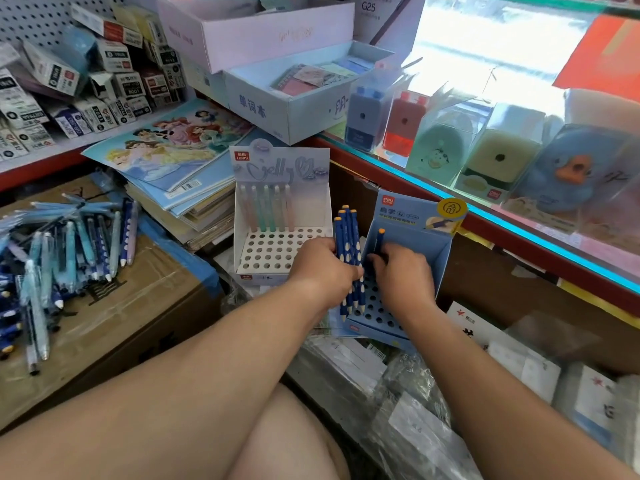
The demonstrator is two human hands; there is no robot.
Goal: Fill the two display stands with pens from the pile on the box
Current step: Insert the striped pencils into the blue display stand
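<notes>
My left hand point(320, 268) grips a bundle of dark blue pens point(348, 233) with orange ends, held upright beside the blue display stand point(433, 251). My right hand point(401, 277) pinches a single dark blue pen point(380, 239) standing inside that stand, over its holed tray. To the left stands the white display stand point(249, 206), with a row of pastel pens point(266, 211) along its back and many bare holes in front. The pile of pens point(59, 258), light and dark blue, lies on the cardboard box point(145, 285) at far left.
A stack of notebooks point(180, 174) lies behind the white stand. Small boxed refills point(86, 88) fill the shelf at upper left. A red-edged glass counter point(519, 216) with boxed sharpeners runs along the right. Plastic-wrapped packs point(415, 403) lie below the blue stand.
</notes>
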